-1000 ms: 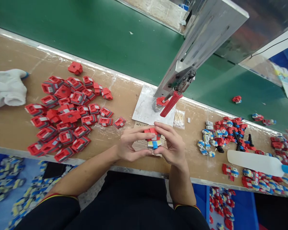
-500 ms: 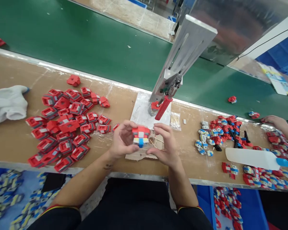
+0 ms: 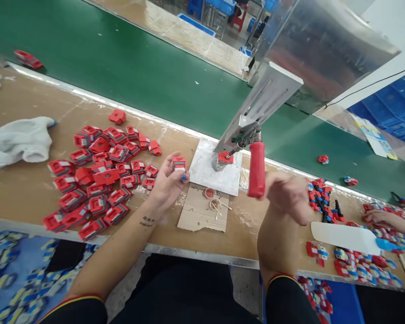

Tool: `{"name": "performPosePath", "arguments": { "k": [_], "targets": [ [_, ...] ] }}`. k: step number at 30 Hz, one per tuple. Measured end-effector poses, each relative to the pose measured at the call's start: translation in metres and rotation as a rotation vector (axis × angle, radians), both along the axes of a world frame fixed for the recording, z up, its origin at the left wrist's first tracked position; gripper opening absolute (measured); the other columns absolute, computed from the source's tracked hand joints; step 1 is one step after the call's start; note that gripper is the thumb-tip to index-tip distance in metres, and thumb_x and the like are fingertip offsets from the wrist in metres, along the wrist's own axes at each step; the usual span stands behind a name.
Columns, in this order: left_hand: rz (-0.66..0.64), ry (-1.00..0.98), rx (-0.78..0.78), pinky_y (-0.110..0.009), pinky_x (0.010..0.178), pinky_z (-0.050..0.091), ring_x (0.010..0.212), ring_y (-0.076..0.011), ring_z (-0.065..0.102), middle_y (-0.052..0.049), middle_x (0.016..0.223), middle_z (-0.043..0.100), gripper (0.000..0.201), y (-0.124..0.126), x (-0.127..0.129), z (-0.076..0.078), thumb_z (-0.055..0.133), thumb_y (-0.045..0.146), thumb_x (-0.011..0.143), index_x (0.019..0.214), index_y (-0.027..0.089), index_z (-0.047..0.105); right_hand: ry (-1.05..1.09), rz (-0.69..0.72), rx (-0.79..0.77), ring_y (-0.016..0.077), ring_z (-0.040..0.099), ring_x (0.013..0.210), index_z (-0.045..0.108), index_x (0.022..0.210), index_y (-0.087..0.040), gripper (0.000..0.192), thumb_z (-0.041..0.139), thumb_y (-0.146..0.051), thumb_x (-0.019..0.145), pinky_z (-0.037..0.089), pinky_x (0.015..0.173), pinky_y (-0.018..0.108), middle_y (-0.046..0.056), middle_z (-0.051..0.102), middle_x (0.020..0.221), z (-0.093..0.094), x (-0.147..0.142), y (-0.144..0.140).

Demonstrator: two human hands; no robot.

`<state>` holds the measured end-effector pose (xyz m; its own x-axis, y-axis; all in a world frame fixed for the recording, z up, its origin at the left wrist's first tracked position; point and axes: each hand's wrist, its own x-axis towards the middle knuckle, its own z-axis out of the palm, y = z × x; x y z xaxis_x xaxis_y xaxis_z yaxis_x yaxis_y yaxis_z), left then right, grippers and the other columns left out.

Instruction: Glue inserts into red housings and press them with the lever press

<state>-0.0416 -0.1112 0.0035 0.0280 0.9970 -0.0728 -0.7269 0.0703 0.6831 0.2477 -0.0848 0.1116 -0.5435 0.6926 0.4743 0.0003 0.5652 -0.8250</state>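
My left hand (image 3: 167,184) has its fingers clamped on a red block (image 3: 179,164); my blurred right hand (image 3: 288,198), fingers unclear, touches the press's red handle (image 3: 256,170). Brown bench (image 3: 27,189), green belt (image 3: 121,58) at twelve o'clock.

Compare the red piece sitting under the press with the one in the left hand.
The red piece under the press rests on the white base plate, untouched; the piece in the left hand is lifted off the bench. The held piece shows a blue part at its edge; the press piece shows only red. Both are small red plastic parts.
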Motion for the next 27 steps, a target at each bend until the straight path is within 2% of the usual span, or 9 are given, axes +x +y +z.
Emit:
{"name": "performPosePath", "arguments": {
  "k": [2,6,11,14,17,20,22,24,27],
  "targets": [
    [0.006,0.004,0.004,-0.019,0.063,0.059,0.066,-0.0084,0.068,0.005,0.084,0.069,0.062,0.001,0.002,-0.002,0.102,0.032,0.062,0.11,0.026,0.063,-0.003,-0.196,-0.035,0.0176,0.077,0.077,0.063,0.139,-0.047,0.088,0.062,-0.098,0.068,0.066,0.074,0.046,0.001,0.078,0.128,0.022,0.004,0.012],
    [0.047,0.008,-0.007,-0.02,0.07,0.061,0.071,-0.008,0.071,0.007,0.087,0.071,0.063,0.003,0.005,-0.007,0.106,0.037,0.057,0.101,0.027,0.062,0.03,-0.468,0.079,0.0208,0.078,0.118,0.032,0.158,-0.059,0.086,0.053,-0.091,0.081,0.064,0.093,0.046,-0.002,0.048,0.168,0.051,-0.001,0.02],
    [0.083,0.052,0.02,-0.022,0.072,0.06,0.077,-0.0102,0.073,0.003,0.099,0.076,0.06,0.006,0.005,-0.019,0.104,0.041,0.062,0.107,0.03,0.065,0.117,-0.368,0.359,0.0283,0.052,0.154,0.05,0.15,-0.057,0.083,0.072,-0.084,0.075,0.056,0.116,0.05,-0.008,0.044,0.17,0.063,-0.033,0.025],
    [0.097,0.099,0.036,-0.023,0.074,0.061,0.079,-0.0103,0.073,0.002,0.104,0.078,0.058,0.009,0.004,-0.025,0.102,0.042,0.067,0.111,0.031,0.066,0.143,-0.405,0.331,0.025,0.059,0.148,0.059,0.147,-0.047,0.069,0.073,-0.072,0.084,0.052,0.117,0.039,-0.008,0.049,0.168,0.077,-0.05,0.035],
    [0.108,0.131,0.053,-0.025,0.08,0.062,0.084,-0.011,0.074,0.0,0.107,0.078,0.053,0.01,0.001,-0.026,0.099,0.042,0.071,0.112,0.03,0.068,0.184,-0.443,0.343,0.0245,0.062,0.144,0.057,0.149,-0.043,0.064,0.068,-0.067,0.091,0.051,0.118,0.041,-0.006,0.055,0.163,0.08,-0.053,0.028],
    [0.082,0.156,0.088,-0.03,0.089,0.064,0.093,-0.0142,0.076,-0.003,0.116,0.078,0.051,0.009,-0.001,-0.024,0.097,0.039,0.075,0.118,0.03,0.07,0.206,-0.615,0.469,0.028,0.063,0.142,0.059,0.144,-0.041,0.055,0.077,-0.053,0.092,0.056,0.114,0.049,0.0,0.054,0.16,0.047,-0.041,0.005],
    [0.083,0.181,0.113,-0.032,0.093,0.064,0.096,-0.0156,0.077,-0.004,0.118,0.077,0.054,0.008,-0.001,-0.021,0.097,0.036,0.075,0.122,0.03,0.07,0.174,-0.761,0.477,0.0232,0.072,0.118,0.07,0.119,-0.035,0.024,0.072,-0.043,0.096,0.062,0.1,0.047,0.002,0.07,0.131,0.006,-0.031,-0.006],
    [0.111,0.221,0.135,-0.033,0.092,0.065,0.096,-0.0165,0.077,-0.005,0.117,0.078,0.058,0.007,0.0,-0.018,0.098,0.035,0.072,0.122,0.029,0.07,-0.037,-0.817,0.178,0.0218,0.072,0.096,0.07,0.102,-0.026,0.017,0.071,-0.04,0.093,0.061,0.087,0.044,0.005,0.074,0.105,-0.04,-0.027,-0.005],
    [0.143,0.312,0.175,-0.031,0.09,0.065,0.1,-0.0186,0.077,-0.007,0.116,0.078,0.067,0.01,0.003,-0.012,0.102,0.034,0.064,0.121,0.025,0.069,-0.193,-0.771,-0.209,0.0258,0.07,0.099,0.067,0.115,-0.021,0.053,0.084,-0.047,0.073,0.058,0.08,0.042,0.013,0.076,0.118,-0.091,-0.036,0.015]
  ]
}}
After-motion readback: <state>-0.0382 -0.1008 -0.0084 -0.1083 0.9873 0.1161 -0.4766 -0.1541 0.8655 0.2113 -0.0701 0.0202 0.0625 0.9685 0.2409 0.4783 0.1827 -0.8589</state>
